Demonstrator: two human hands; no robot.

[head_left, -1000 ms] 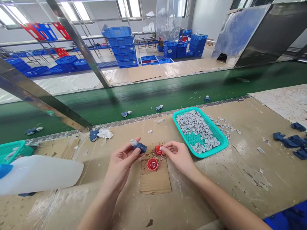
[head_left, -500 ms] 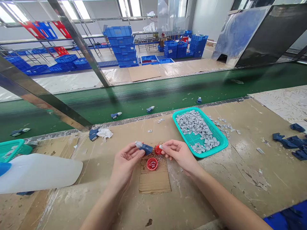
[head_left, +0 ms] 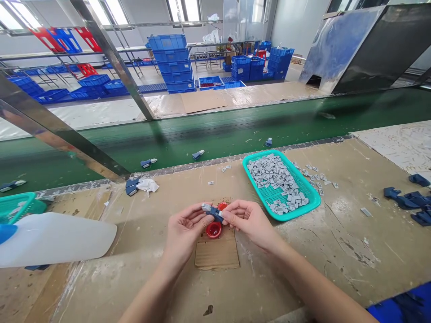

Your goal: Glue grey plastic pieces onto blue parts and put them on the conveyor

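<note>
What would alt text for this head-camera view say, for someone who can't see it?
A person's left hand holds a blue part while the right hand holds a pale bit at its end, above two red cups on cardboard. To the right sits a teal basket of gray pieces; beyond, a green belt bears similar parts.

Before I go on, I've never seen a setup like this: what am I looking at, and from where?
There's no machine: these are a person's bare hands, seen by one head-worn camera looking forward and down. The left hand holds a dark blue part with a pale tip; the right hand pinches a small pale piece at its other end. Below is a red cup on cardboard. A teal tray of grey pieces lies rightward; beyond is a green belt.
</note>
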